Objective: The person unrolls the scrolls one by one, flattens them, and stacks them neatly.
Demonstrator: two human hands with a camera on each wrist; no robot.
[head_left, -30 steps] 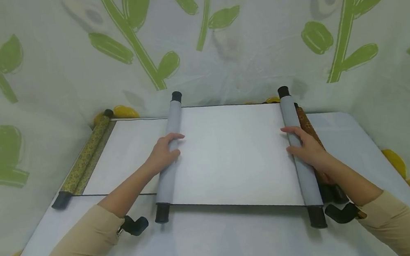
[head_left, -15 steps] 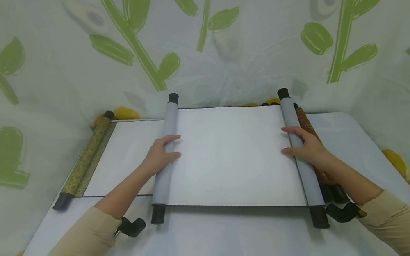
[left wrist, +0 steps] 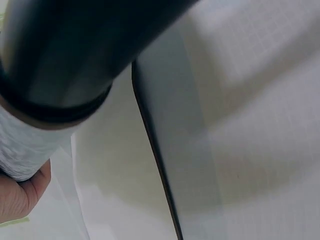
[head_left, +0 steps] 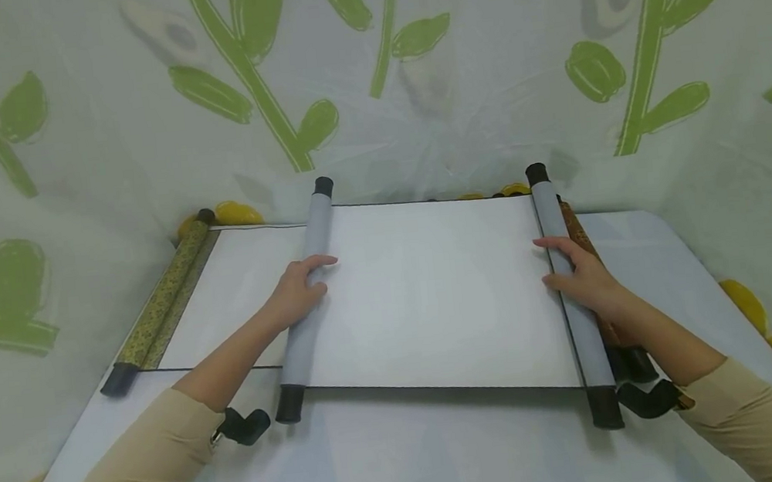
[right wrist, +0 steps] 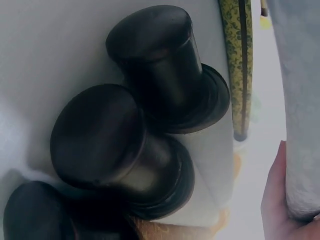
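Left hand (head_left: 296,292) grasping the left grey roller (head_left: 303,292), right hand (head_left: 581,276) grasping the right grey roller (head_left: 566,270), fingers curling round each

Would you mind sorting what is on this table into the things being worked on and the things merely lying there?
In hand:
- left hand, curled over the left grey roller
- right hand, resting on the right grey roller
- white sheet spread between both rollers

Lying about:
- green patterned scroll at the left, part unrolled
- brown scroll behind the right roller
- table
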